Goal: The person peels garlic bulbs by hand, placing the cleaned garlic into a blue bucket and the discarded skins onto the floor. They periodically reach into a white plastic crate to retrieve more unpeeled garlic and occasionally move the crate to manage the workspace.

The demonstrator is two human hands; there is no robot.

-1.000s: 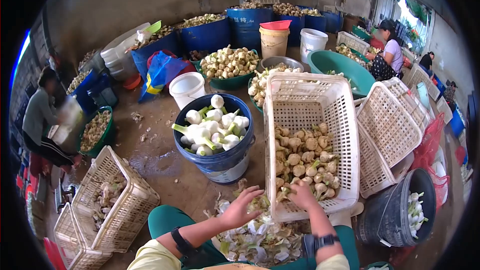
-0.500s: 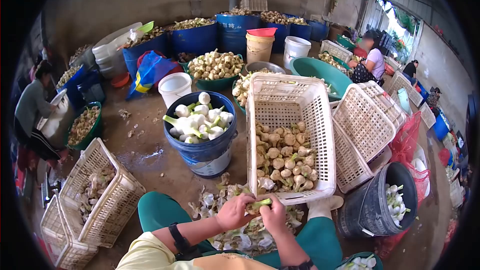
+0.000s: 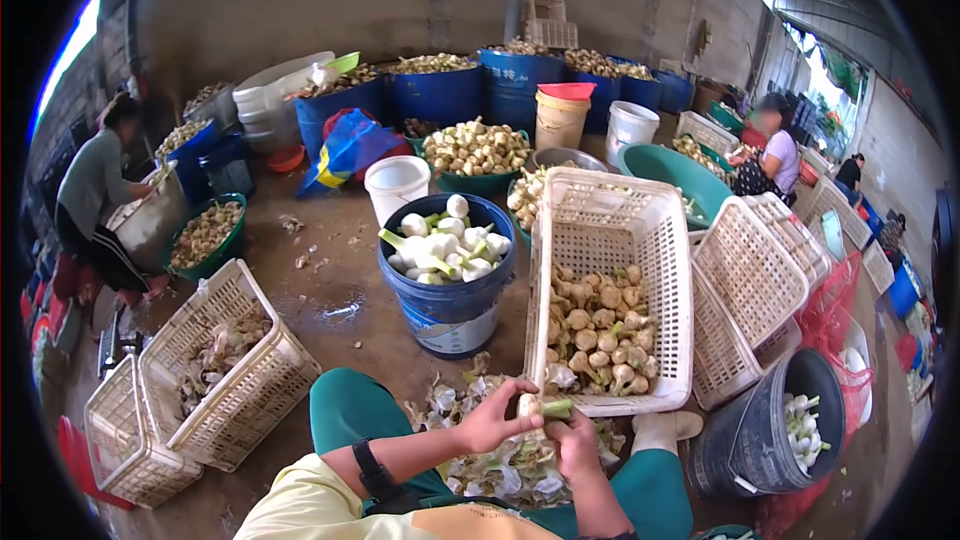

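Observation:
Over my lap, my left hand (image 3: 503,420) grips a garlic bulb (image 3: 530,405) whose green stem points right. The fingers of my right hand (image 3: 578,442) are closed at that stem. Just beyond my hands stands a white plastic crate (image 3: 677,340) with unpeeled, brownish garlic bulbs (image 3: 598,325) in its near half. To its left, a blue bucket (image 3: 440,312) is heaped with peeled white garlic (image 3: 450,245). Shed garlic skins (image 3: 510,465) lie on the floor between my legs.
A dark bucket (image 3: 730,440) with peeled garlic leans at the right, near stacked crates (image 3: 750,260). Crates with skins (image 3: 270,380) stand at the left. Blue drums (image 3: 430,95) of garlic line the wall. One person (image 3: 95,180) works at the left, others (image 3: 775,155) at the right.
My view has turned left, so the scene sits further right. The garlic bulb's pale round end now shows above my left fingers, with both hands still at it.

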